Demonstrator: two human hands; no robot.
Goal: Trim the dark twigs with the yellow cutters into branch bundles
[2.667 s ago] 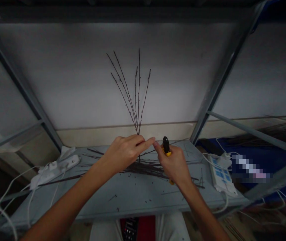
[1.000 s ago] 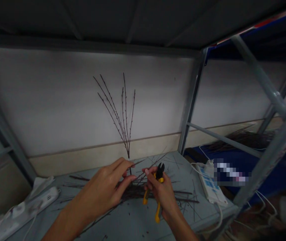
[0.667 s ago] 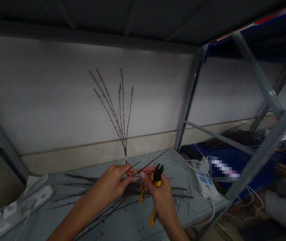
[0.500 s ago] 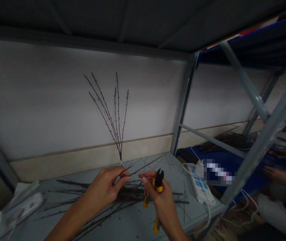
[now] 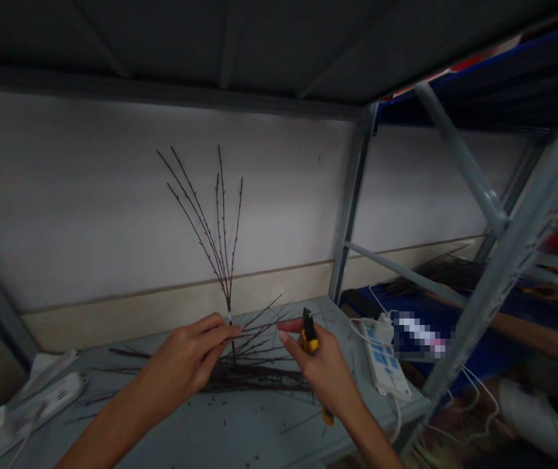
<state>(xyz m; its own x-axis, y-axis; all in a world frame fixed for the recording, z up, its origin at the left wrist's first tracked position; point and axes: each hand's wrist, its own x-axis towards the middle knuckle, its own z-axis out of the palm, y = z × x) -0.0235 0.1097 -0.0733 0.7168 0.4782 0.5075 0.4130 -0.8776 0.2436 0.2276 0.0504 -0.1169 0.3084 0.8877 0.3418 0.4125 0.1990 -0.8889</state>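
My left hand (image 5: 193, 348) is closed in a pinch on a thin dark twig (image 5: 261, 327), which runs right toward my other hand. In my right hand (image 5: 330, 368) lies a pair of cutting pliers (image 5: 309, 333), black jaws up and yellow grips partly hidden by the palm. The thumb and forefinger of that hand meet near the twig's right end; contact is unclear. Just behind my left fingertips a bunch of budded branches (image 5: 225, 280) stands upright, gathered at its base with a pale band. Below the hands several loose branches (image 5: 259, 378) lie across the grey shelf (image 5: 240, 436).
A power strip (image 5: 384, 361) with white cables sits at the right edge; another white strip (image 5: 49, 407) is at the left. Metal rack posts (image 5: 508, 254) rise on the right. Beyond them a co-worker's arm (image 5: 533, 335) reaches over a blue surface with branches.
My left hand has shifted slightly left, and the pinched twig now lies flatter. My right hand has moved a little right and up with the pliers. The co-worker's arm reaches farther in.
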